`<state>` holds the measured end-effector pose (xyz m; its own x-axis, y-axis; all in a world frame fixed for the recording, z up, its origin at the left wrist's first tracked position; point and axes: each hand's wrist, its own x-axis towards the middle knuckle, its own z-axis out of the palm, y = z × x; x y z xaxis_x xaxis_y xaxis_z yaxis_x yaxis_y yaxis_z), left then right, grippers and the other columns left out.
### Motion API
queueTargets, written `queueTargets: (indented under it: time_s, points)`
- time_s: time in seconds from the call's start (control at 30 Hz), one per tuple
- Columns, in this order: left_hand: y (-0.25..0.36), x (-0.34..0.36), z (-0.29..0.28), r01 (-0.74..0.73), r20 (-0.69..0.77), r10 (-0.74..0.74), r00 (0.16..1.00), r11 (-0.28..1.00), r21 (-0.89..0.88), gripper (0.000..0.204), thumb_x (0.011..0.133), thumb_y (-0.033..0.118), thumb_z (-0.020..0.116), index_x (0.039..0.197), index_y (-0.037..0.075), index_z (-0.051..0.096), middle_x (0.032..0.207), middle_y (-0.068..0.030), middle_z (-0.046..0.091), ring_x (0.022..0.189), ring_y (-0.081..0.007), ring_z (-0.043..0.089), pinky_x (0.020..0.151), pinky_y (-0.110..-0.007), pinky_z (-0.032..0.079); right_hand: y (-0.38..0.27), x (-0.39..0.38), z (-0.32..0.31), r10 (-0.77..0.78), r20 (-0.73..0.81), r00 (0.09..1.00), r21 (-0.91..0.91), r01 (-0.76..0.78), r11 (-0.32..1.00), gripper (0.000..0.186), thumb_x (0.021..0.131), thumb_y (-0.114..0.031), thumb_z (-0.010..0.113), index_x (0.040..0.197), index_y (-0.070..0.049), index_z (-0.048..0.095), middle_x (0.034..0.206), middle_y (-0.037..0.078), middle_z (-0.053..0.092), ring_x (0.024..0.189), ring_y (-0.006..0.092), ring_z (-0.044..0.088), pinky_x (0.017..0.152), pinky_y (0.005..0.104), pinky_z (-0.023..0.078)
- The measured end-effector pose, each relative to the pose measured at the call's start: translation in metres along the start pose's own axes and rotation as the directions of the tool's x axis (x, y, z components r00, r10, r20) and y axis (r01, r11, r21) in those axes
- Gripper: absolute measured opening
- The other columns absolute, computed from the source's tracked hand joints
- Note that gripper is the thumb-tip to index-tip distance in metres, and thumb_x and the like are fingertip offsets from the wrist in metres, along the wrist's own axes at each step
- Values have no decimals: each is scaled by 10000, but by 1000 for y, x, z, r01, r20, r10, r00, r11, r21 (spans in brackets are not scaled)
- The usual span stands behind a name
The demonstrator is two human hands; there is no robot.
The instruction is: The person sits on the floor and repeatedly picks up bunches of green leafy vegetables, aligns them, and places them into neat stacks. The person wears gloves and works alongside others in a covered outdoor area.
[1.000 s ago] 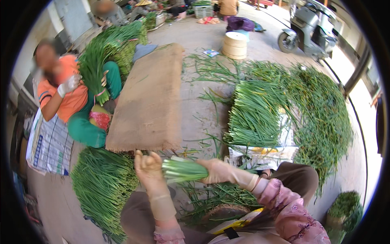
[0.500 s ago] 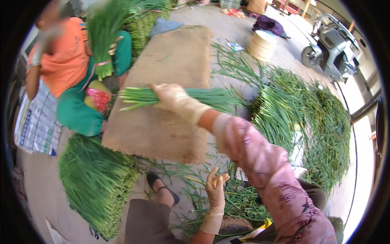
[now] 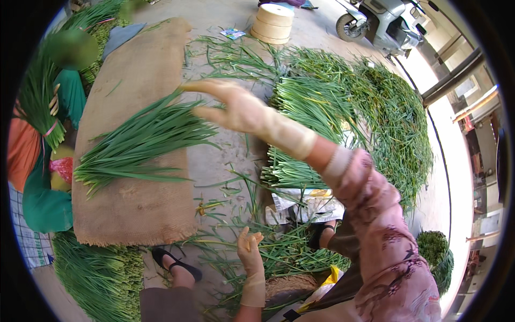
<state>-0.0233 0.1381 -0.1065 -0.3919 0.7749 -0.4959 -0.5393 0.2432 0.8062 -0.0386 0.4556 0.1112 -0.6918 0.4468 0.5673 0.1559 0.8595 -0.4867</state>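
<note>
A loose bunch of long green chives [image 3: 145, 137] lies fanned out on the brown burlap-covered surface [image 3: 139, 214], its pale ends to the left. My gloved right hand [image 3: 233, 104] hovers by the leafy tips with fingers stretched out and thumb apart, holding nothing. Low in the middle, my gloved left hand [image 3: 250, 252] is raised over the littered floor, its fingers loosely bent, apart and free of anything. Right of the burlap, a pile of chives [image 3: 308, 107] rests by a white sack [image 3: 306, 204].
A co-worker in green trousers [image 3: 45, 201] sits at the left with a tied chive bunch [image 3: 40, 102]. Stacked chives [image 3: 99, 273] stand at lower left. A heap of loose greens [image 3: 394, 123], a round pale tub [image 3: 272, 24] and a scooter [image 3: 383, 24] are to the right and back.
My right hand has let go of the chives, which now lie spread on the burlap. The view has swung right, and my left hand stays low with its fingers apart.
</note>
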Motion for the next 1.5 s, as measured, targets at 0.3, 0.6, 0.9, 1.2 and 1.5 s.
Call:
queueTargets:
  time_s: [0.3, 0.6, 0.9, 1.2, 1.5]
  points:
    - [-59, 58, 59, 284, 170, -296, 940, 955, 89, 483, 952, 279, 471, 1357, 38, 364, 1265, -174, 511, 1171, -273, 510, 985, -384, 396, 132, -332, -3, 631, 527, 570, -448, -444, 776, 1122, 645, -569, 724, 1428, -4, 151, 1433, 231, 287, 1341, 366, 258, 1079, 422, 272]
    - [-67, 183, 111, 242, 102, -222, 970, 932, -271, 689, 935, 361, 452, 1445, 40, 118, 1503, -181, 122, 1394, -308, 133, 1137, -396, 128, 133, -345, 55, 495, 439, 750, -456, -289, 842, 897, 659, -354, 742, 1373, -29, 305, 1017, 125, 562, 997, 301, 528, 931, 399, 382]
    - [-88, 204, 127, 493, 62, -505, 861, 798, -347, 617, 957, 415, 376, 1430, 57, 205, 1404, -142, 332, 1291, -283, 329, 1062, -396, 300, 154, -338, 65, 552, 328, 767, -355, -442, 824, 780, 683, -260, 721, 1346, -68, 360, 1095, 170, 553, 1033, 332, 521, 892, 416, 420]
    - [-67, 220, 135, 548, 70, -577, 813, 720, -427, 634, 964, 370, 381, 1399, -43, 175, 1422, -217, 236, 1355, -308, 224, 1122, -425, 231, 139, -333, 67, 532, 406, 743, -497, -310, 811, 1015, 605, -220, 766, 1441, -124, 200, 1139, 162, 528, 1069, 327, 514, 953, 430, 385]
    - [-25, 188, 152, 460, 206, -412, 888, 818, -345, 473, 975, 310, 375, 1377, 69, 315, 1347, -151, 437, 1258, -278, 419, 1056, -369, 329, 166, -326, 19, 714, 173, 679, 83, -732, 676, 896, 665, -52, 647, 1440, -139, 207, 1054, 216, 589, 947, 387, 572, 829, 408, 473]
